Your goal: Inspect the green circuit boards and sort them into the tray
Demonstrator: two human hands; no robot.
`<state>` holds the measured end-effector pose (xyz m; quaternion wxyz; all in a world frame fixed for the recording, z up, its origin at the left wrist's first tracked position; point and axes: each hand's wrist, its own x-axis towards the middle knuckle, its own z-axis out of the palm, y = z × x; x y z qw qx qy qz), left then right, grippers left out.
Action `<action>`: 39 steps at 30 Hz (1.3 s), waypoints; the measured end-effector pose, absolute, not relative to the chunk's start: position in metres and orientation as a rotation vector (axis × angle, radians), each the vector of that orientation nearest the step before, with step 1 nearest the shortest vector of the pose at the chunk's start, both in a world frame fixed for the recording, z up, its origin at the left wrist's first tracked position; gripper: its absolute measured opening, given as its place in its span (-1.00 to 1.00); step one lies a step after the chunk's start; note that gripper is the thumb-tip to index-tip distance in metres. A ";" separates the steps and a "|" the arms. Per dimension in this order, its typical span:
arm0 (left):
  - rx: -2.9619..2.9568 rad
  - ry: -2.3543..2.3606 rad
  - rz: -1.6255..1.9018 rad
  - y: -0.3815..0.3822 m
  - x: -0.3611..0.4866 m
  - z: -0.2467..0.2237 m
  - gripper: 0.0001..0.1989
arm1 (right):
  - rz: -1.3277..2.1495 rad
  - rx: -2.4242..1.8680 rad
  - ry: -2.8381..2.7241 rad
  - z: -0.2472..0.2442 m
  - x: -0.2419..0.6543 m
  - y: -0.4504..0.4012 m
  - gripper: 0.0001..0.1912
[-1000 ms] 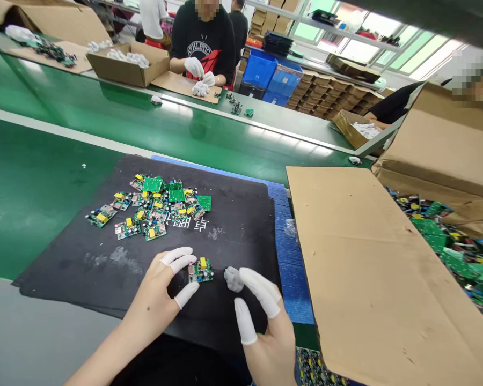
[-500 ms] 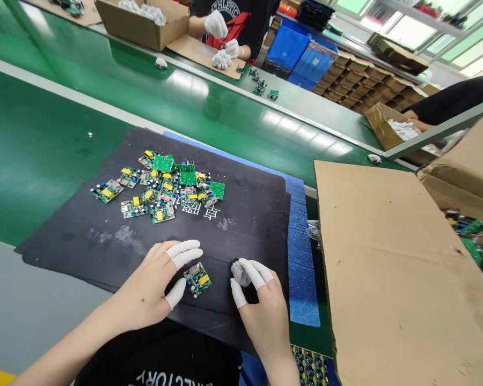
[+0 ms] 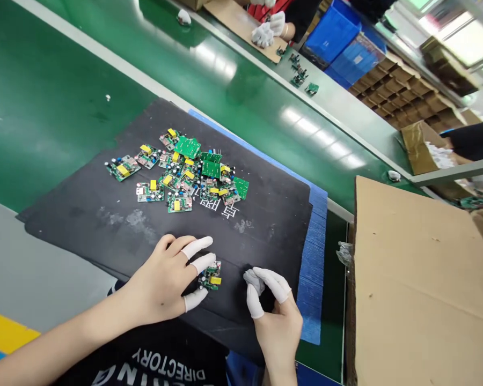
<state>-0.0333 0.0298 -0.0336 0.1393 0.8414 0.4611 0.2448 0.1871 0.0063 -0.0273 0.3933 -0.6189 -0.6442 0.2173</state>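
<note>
On the black mat, a small circuit board with a yellow part lies near the front edge. My left hand, in white finger cots, has its thumb and fingertips around the board's left side, touching it. To the right, my right hand pinches a grey lump of soft material between cotted thumb and fingers, low over the mat. Farther back lies a pile of circuit boards, some face down with green undersides up.
A large cardboard sheet stands at the right. Blue material sticks out under the mat. Across the green bench are a person's gloved hand, loose boards and blue bins.
The view has tilted and shifted. My left hand has closed in on the single board, which was untouched between my hands before. My right hand remains at the grey lump.
</note>
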 end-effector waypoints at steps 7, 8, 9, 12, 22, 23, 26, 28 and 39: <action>2.455 1.319 0.671 0.029 -0.035 -0.037 -0.66 | 0.689 -1.459 -1.399 -0.031 0.190 -0.003 -0.67; 2.461 1.317 0.664 0.029 -0.035 -0.037 -0.65 | 0.679 -1.433 -1.389 -0.029 0.190 -0.003 -0.67; 2.466 1.316 0.660 0.030 -0.035 -0.037 -0.65 | 0.668 -1.406 -1.406 -0.026 0.188 -0.003 -0.66; 2.469 1.314 0.660 0.030 -0.035 -0.037 -0.66 | 0.605 -1.357 -1.683 -0.017 0.178 0.002 -0.56; 2.416 1.308 0.656 0.031 -0.036 -0.034 -0.67 | 0.086 -1.369 -2.207 -0.010 0.155 0.002 -0.52; 2.411 1.311 0.661 0.031 -0.036 -0.034 -0.68 | 0.084 -1.383 -2.212 -0.009 0.154 0.001 -0.53; 2.399 1.311 0.665 0.032 -0.035 -0.034 -0.68 | 0.032 -1.429 -2.249 -0.005 0.151 -0.001 -0.61; 2.386 1.308 0.664 0.032 -0.035 -0.034 -0.69 | -0.026 -1.411 -2.319 -0.005 0.149 -0.003 -0.67; 2.359 1.297 0.612 0.032 -0.037 -0.032 -0.69 | -0.137 -1.379 -2.403 -0.028 0.142 -0.017 -0.72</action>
